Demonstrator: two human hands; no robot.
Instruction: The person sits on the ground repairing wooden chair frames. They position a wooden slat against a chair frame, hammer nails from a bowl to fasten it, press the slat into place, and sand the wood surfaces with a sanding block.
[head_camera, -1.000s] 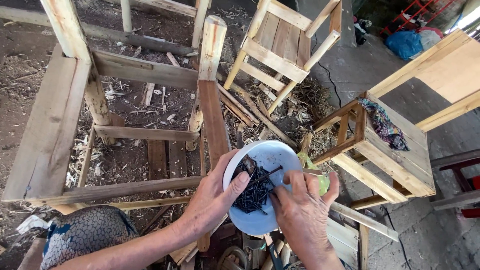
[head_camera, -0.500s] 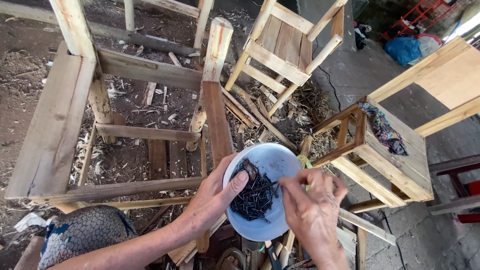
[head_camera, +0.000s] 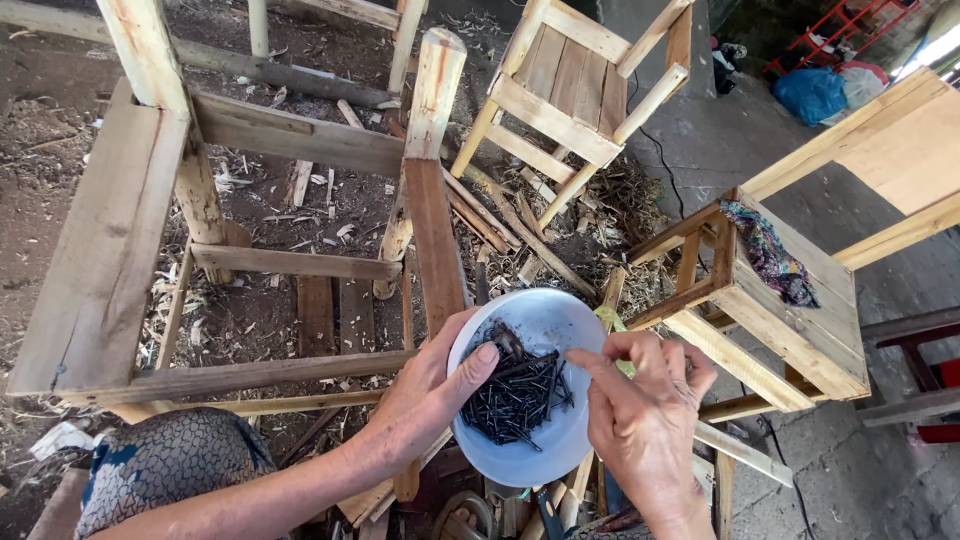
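White round bowl (head_camera: 545, 330) tilted toward viewer, held above wooden frame; heap of dark nails (head_camera: 520, 395) inside.
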